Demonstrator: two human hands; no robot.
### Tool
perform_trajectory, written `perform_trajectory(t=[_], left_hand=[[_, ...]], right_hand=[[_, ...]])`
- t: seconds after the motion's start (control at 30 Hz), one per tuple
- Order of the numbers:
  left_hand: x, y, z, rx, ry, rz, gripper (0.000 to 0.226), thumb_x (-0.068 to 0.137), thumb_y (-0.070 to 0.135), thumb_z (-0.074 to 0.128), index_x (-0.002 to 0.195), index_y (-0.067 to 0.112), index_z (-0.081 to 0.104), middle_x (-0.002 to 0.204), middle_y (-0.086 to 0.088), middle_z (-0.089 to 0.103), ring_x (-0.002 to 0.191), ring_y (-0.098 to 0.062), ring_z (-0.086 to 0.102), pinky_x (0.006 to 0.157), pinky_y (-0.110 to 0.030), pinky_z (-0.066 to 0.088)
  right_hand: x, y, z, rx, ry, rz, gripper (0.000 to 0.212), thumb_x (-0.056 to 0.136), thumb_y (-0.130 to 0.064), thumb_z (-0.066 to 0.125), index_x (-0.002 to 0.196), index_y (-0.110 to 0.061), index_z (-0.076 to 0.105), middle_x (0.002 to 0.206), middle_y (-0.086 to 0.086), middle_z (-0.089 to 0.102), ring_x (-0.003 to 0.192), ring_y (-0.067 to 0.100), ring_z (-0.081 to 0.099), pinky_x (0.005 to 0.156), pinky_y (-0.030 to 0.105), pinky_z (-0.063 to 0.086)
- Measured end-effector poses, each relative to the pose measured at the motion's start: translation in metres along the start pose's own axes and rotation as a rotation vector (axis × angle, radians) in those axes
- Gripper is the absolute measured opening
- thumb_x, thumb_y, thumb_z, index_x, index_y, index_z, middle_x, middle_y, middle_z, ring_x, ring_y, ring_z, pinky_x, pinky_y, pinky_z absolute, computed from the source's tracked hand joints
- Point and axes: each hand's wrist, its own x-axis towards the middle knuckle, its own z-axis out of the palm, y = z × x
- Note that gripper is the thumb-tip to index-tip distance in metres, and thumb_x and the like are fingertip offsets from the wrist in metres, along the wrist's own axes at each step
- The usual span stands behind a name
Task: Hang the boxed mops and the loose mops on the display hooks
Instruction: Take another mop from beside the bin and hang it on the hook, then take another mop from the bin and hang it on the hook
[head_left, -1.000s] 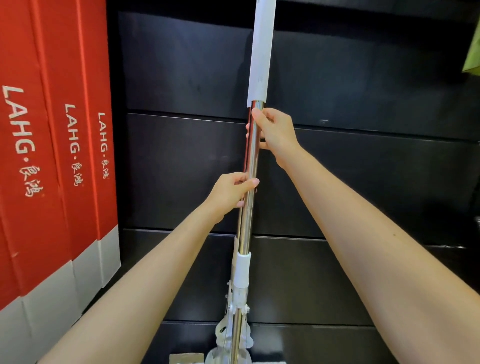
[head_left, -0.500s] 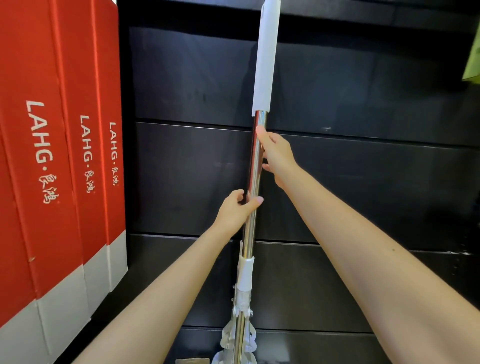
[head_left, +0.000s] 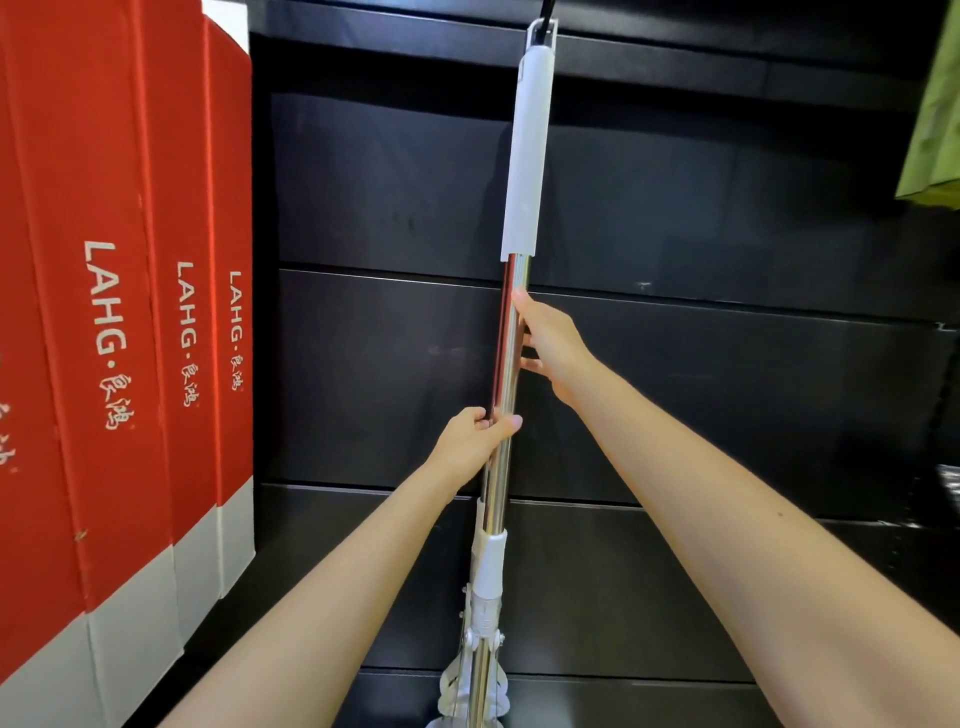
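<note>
Your left hand (head_left: 474, 435), lowest on the pole, curls thumb and fingers around the mop (head_left: 503, 395) at its chrome shaft. Above it, toward 1 o'clock, your right hand (head_left: 551, 347) lies along the shaft's right side, thumb up the chrome and fingers passing behind it; how firmly it holds cannot be told. The mop stands nearly upright at centre, white grip sleeve at 12 o'clock, its top loop at the hook (head_left: 546, 14). At 9 o'clock, red boxes (head_left: 130, 322) stand side by side. Behind everything runs the black panel wall (head_left: 727, 218).
</note>
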Motion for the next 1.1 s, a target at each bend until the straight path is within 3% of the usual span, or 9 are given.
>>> perform_trajectory(t=[0.13, 0.33, 0.43, 0.53, 0.6, 0.77, 0.87, 0.93, 1.1], left_hand=[[-0.015, -0.001, -0.009, 0.071, -0.015, -0.047, 0.072, 0.091, 0.031, 0.063, 0.149, 0.012, 0.026, 0.146, -0.01, 0.044, 0.131, -0.027, 0.046, 0.109, -0.046, 0.039], [-0.063, -0.007, -0.029, 0.263, -0.012, -0.045, 0.068, 0.093, 0.036, 0.057, 0.149, 0.013, 0.026, 0.151, -0.009, 0.041, 0.136, -0.026, 0.042, 0.11, -0.043, 0.038], [-0.099, -0.016, -0.026, 0.42, -0.017, 0.005, 0.064, 0.093, 0.042, 0.054, 0.147, 0.016, 0.031, 0.147, -0.004, 0.047, 0.132, -0.022, 0.046, 0.102, -0.036, 0.039], [-0.142, -0.032, -0.002, 0.558, -0.091, 0.146, 0.055, 0.091, 0.046, 0.053, 0.139, 0.022, 0.042, 0.134, 0.0, 0.058, 0.112, -0.019, 0.058, 0.084, -0.031, 0.046], [-0.171, -0.049, 0.026, 0.612, -0.199, 0.235, 0.056, 0.09, 0.048, 0.054, 0.141, 0.025, 0.041, 0.128, 0.001, 0.06, 0.111, -0.02, 0.059, 0.086, -0.033, 0.046], [-0.24, -0.089, 0.121, 0.685, -0.68, 0.376, 0.066, 0.094, 0.043, 0.052, 0.15, 0.021, 0.025, 0.153, 0.001, 0.036, 0.138, -0.016, 0.038, 0.108, -0.03, 0.032], [-0.289, -0.091, 0.187, 0.668, -0.906, 0.469, 0.061, 0.095, 0.045, 0.05, 0.149, 0.025, 0.028, 0.151, 0.006, 0.038, 0.135, -0.012, 0.04, 0.108, -0.028, 0.029], [-0.327, -0.083, 0.235, 0.655, -1.071, 0.527, 0.059, 0.094, 0.046, 0.05, 0.147, 0.025, 0.032, 0.148, 0.007, 0.042, 0.129, -0.012, 0.047, 0.107, -0.029, 0.036], [-0.428, -0.044, 0.351, 0.615, -1.361, 0.697, 0.061, 0.094, 0.048, 0.05, 0.148, 0.028, 0.03, 0.148, 0.007, 0.042, 0.132, -0.015, 0.045, 0.11, -0.042, 0.036]], right_hand=[[-0.02, -0.002, -0.012, -0.194, -0.022, 0.017, 0.046, 0.099, -0.037, 0.044, 0.139, -0.014, 0.041, 0.138, 0.005, 0.048, 0.123, 0.021, 0.048, 0.1, 0.038, 0.042], [-0.082, 0.021, -0.052, -0.574, -0.091, 0.05, 0.047, 0.097, -0.044, 0.044, 0.138, -0.02, 0.044, 0.14, 0.0, 0.049, 0.123, 0.019, 0.05, 0.098, 0.034, 0.041], [-0.144, 0.044, -0.076, -0.696, -0.083, 0.061, 0.05, 0.096, -0.049, 0.044, 0.14, -0.027, 0.041, 0.141, -0.005, 0.05, 0.124, 0.014, 0.05, 0.092, 0.028, 0.038], [-0.225, 0.075, -0.096, -0.811, 0.029, 0.096, 0.051, 0.094, -0.051, 0.047, 0.141, -0.033, 0.038, 0.145, -0.008, 0.046, 0.13, 0.014, 0.047, 0.099, 0.03, 0.04], [-0.284, 0.098, -0.109, -0.917, 0.09, 0.164, 0.052, 0.094, -0.05, 0.047, 0.142, -0.034, 0.036, 0.148, -0.009, 0.043, 0.133, 0.014, 0.045, 0.104, 0.032, 0.039], [-0.432, 0.152, -0.158, -1.064, 0.161, 0.444, 0.053, 0.096, -0.044, 0.046, 0.144, -0.026, 0.035, 0.14, -0.003, 0.05, 0.12, 0.015, 0.054, 0.093, 0.027, 0.043], [-0.53, 0.169, -0.188, -1.106, 0.197, 0.676, 0.05, 0.096, -0.046, 0.044, 0.141, -0.024, 0.039, 0.137, -0.002, 0.053, 0.121, 0.018, 0.052, 0.096, 0.032, 0.045], [-0.598, 0.175, -0.207, -1.097, 0.259, 0.854, 0.045, 0.097, -0.047, 0.042, 0.135, -0.024, 0.044, 0.132, 0.0, 0.056, 0.119, 0.021, 0.053, 0.094, 0.034, 0.046], [-0.74, 0.167, -0.25, -1.013, 0.515, 1.125, 0.045, 0.097, -0.046, 0.042, 0.135, -0.023, 0.047, 0.138, -0.002, 0.053, 0.125, 0.02, 0.051, 0.094, 0.028, 0.04]])
